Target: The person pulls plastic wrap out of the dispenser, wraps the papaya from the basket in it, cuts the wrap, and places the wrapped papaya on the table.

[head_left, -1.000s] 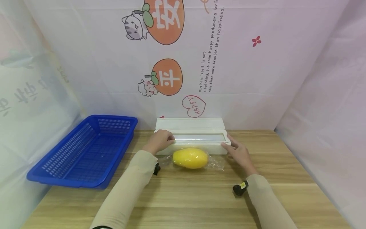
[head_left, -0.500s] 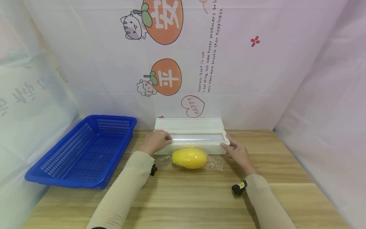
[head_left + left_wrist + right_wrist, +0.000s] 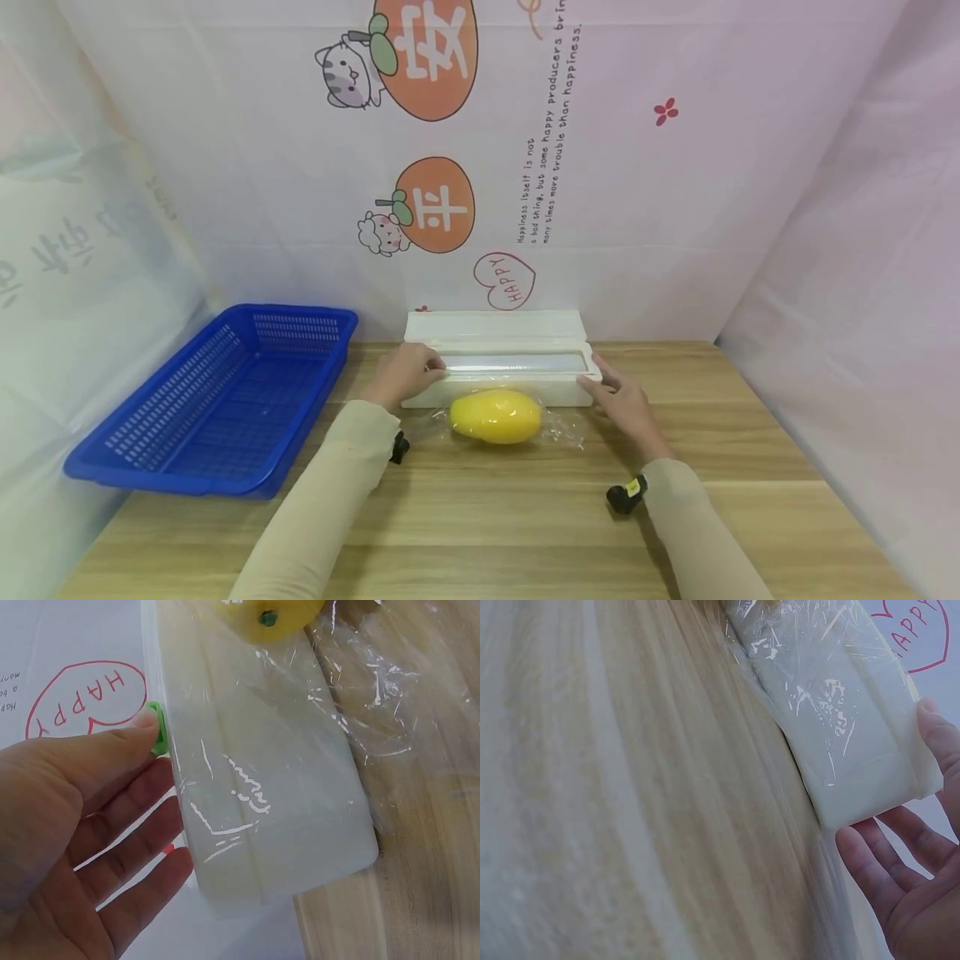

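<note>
A white cling film box (image 3: 510, 393) stands at the back of the table with its lid (image 3: 495, 325) raised; a pale roll (image 3: 517, 362) shows inside. My left hand (image 3: 405, 372) is at the box's left end. In the left wrist view its thumb presses the small green slide cutter (image 3: 157, 729) on the box's edge, index finger close below. My right hand (image 3: 624, 402) grips the right end, thumb on the top edge and fingers at the end face (image 3: 874, 802). Before the box lies a yellow fruit (image 3: 497, 416) under clear film (image 3: 564, 430).
A blue plastic basket (image 3: 262, 400) stands on the left of the wooden table (image 3: 480, 517). Right behind the box hangs a white printed cloth (image 3: 615, 208), with more cloth along both sides.
My left hand has slid a little to the left along the box's front edge. The right hand keeps its place at the right end, and the fruit lies as before.
</note>
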A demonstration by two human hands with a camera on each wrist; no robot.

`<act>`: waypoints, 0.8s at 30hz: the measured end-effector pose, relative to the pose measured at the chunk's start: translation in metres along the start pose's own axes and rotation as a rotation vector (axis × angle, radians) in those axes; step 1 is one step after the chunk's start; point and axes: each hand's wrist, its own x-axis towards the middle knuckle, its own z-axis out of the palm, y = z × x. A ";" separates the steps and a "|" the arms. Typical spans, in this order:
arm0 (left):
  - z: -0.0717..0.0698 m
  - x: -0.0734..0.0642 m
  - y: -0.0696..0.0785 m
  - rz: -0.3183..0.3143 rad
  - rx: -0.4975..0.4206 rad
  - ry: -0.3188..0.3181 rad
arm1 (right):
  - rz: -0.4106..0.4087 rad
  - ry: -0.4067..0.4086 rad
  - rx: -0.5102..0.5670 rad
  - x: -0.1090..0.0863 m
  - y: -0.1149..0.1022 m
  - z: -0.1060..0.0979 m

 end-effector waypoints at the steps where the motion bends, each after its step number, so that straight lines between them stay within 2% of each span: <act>1: 0.001 0.000 -0.002 0.003 -0.007 0.001 | 0.001 0.000 0.002 0.000 0.000 0.000; 10: 0.000 -0.002 -0.018 0.073 -0.072 0.020 | 0.003 0.007 0.006 0.000 0.001 0.001; 17: -0.003 -0.006 -0.020 0.079 -0.100 0.031 | 0.013 0.002 0.013 -0.001 -0.001 0.000; 24: -0.004 -0.008 -0.025 0.066 -0.070 0.051 | -0.010 -0.001 0.013 0.000 -0.001 -0.001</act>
